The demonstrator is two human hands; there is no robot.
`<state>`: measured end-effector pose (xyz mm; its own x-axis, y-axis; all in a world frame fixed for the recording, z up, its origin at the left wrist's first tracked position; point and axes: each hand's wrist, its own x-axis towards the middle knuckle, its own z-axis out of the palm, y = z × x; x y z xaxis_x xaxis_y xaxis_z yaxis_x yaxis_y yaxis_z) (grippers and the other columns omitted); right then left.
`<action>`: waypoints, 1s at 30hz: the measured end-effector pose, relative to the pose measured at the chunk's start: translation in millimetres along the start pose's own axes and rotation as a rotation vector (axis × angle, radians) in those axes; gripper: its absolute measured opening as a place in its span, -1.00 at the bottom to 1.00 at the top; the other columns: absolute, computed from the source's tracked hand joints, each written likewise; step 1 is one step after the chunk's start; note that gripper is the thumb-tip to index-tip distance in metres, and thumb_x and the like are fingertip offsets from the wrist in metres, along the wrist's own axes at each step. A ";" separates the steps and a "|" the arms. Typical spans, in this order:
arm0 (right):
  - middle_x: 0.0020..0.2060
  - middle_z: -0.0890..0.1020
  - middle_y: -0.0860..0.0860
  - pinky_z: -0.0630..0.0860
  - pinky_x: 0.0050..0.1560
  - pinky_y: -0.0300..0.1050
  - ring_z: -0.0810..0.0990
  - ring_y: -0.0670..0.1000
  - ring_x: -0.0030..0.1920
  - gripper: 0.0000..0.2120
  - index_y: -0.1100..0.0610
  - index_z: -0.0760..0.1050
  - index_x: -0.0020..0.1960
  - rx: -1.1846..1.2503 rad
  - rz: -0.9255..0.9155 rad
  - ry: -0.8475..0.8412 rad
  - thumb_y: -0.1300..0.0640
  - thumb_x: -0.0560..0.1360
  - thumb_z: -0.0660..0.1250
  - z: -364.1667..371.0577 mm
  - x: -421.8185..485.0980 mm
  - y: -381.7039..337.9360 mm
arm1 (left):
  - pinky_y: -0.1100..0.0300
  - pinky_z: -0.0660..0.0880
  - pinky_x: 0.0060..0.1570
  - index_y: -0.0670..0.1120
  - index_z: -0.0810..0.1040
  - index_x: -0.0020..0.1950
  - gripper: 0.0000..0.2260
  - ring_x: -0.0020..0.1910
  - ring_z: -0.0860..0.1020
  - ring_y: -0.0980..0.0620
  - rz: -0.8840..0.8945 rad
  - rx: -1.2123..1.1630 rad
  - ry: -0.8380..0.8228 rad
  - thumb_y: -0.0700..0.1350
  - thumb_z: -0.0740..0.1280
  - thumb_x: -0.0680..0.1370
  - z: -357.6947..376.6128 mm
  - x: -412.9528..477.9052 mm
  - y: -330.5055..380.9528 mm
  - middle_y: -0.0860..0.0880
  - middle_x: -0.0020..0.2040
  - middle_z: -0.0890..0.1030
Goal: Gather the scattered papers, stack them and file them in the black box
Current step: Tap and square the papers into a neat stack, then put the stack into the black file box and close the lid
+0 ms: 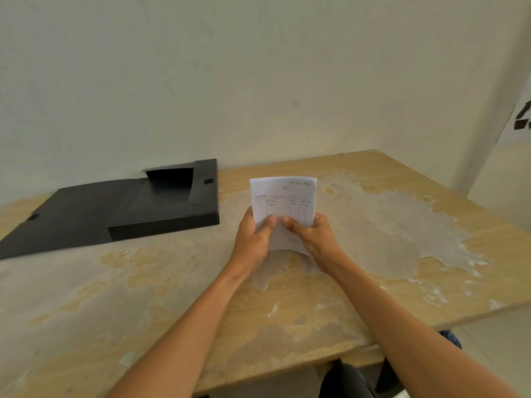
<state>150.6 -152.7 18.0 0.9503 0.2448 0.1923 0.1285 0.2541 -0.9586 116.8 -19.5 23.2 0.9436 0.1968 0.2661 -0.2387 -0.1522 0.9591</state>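
A small stack of white papers (283, 196) stands upright above the middle of the table, its top sheet a lined form with handwriting. My left hand (253, 239) grips the stack's left edge and my right hand (311, 238) grips its right edge, both thumbs pressed on the front sheet. The lower end of the stack curves just above the tabletop. The black box (163, 208) lies open at the back left, to the left of the papers, with its lid (66, 216) spread flat toward the left and an inner flap raised at the far side.
The wooden table (287, 311) has a worn, peeling surface with grey patches. A pale wall rises right behind it. The table's right and front edges drop off; something dark sits below the front edge at the lower right.
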 end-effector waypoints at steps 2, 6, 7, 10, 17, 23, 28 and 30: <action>-0.06 0.69 0.10 0.64 -0.09 -0.11 0.69 0.03 -0.07 -0.82 0.18 0.59 0.06 0.034 -0.007 0.014 0.28 0.47 0.38 -1.1 1.2 1.6 | 0.26 0.54 0.01 -0.06 0.40 0.34 -0.71 0.15 0.55 0.11 0.020 0.021 -0.005 -0.14 0.23 0.62 1.3 1.0 -1.1 0.01 0.17 0.58; -0.08 0.70 0.07 0.63 -0.10 -0.15 0.69 0.00 -0.08 -0.81 0.18 0.59 0.08 0.015 0.023 0.000 0.29 0.46 0.38 -1.2 -1.4 9.6 | 0.22 0.50 0.13 -0.06 0.37 0.36 -0.70 0.18 0.52 0.11 0.019 0.086 -0.014 -0.16 0.20 0.62 0.7 0.1 -8.3 0.01 0.20 0.56; -0.10 0.70 0.05 0.62 -0.13 -0.17 0.69 -0.03 -0.10 -0.81 0.18 0.59 0.06 0.020 0.027 -0.008 0.30 0.46 0.38 -0.6 -1.0 9.4 | 0.23 0.49 0.14 -0.06 0.37 0.37 -0.70 0.18 0.52 0.14 0.019 0.093 -0.014 -0.16 0.20 0.62 0.5 0.1 -8.6 0.02 0.19 0.56; -0.13 0.70 0.00 0.62 -0.15 -0.19 0.69 -0.06 -0.13 -0.84 0.12 0.59 0.02 0.000 0.048 -0.016 0.28 0.47 0.38 -2.5 1.4 6.5 | 0.31 0.49 0.06 -0.04 0.37 0.36 -0.71 0.12 0.52 0.23 0.016 0.114 -0.016 -0.16 0.20 0.63 -1.5 -0.3 -7.3 0.07 0.16 0.56; -0.18 0.66 0.00 0.55 -0.38 -0.26 0.62 -0.15 -0.34 -0.79 0.15 0.52 0.14 -0.427 0.019 -0.088 0.11 0.54 0.32 6.2 -2.5 0.5 | 0.35 0.48 -0.14 -0.03 0.36 0.35 -0.71 0.06 0.53 0.14 -0.014 0.154 0.133 -0.11 0.19 0.63 -21.7 -0.9 -3.6 0.05 0.13 0.52; -0.30 0.61 0.00 0.39 -0.53 -0.34 0.52 -0.13 -0.50 -0.77 0.20 0.47 0.17 -0.606 0.021 -0.111 0.09 0.58 0.23 32.0 0.0 -3.3 | 0.36 0.49 -0.21 -0.05 0.39 0.30 -0.75 -0.04 0.52 0.21 0.011 0.189 0.202 -0.09 0.21 0.62 -44.5 -3.6 5.8 0.09 0.10 0.51; -0.37 0.60 0.10 0.33 -0.59 -0.28 0.46 -0.10 -0.56 -0.84 0.16 0.46 0.11 -0.467 0.082 -0.203 0.11 0.61 0.19 68.3 7.7 -9.2 | 0.22 0.54 -0.14 -0.07 0.41 0.14 -0.87 -0.02 0.56 0.09 0.054 0.277 0.298 -0.07 0.18 0.63 -80.3 3.5 15.6 -0.01 0.05 0.56; -0.41 0.60 0.15 0.29 -0.62 -0.26 0.37 -0.07 -0.62 -0.87 0.14 0.47 0.02 -0.424 0.115 -0.207 0.10 0.60 0.20 80.0 12.4 -9.7 | 0.17 0.54 -0.11 -0.11 0.42 0.15 -0.84 -0.01 0.56 0.03 0.050 0.318 0.325 -0.07 0.19 0.62 -98.2 10.1 20.8 -0.04 0.07 0.56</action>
<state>138.5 -77.3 46.5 0.8944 0.4407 0.0762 0.1707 -0.1789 -0.9689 98.9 74.4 55.3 0.7995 0.4677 0.3769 -0.1523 -0.4491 0.8804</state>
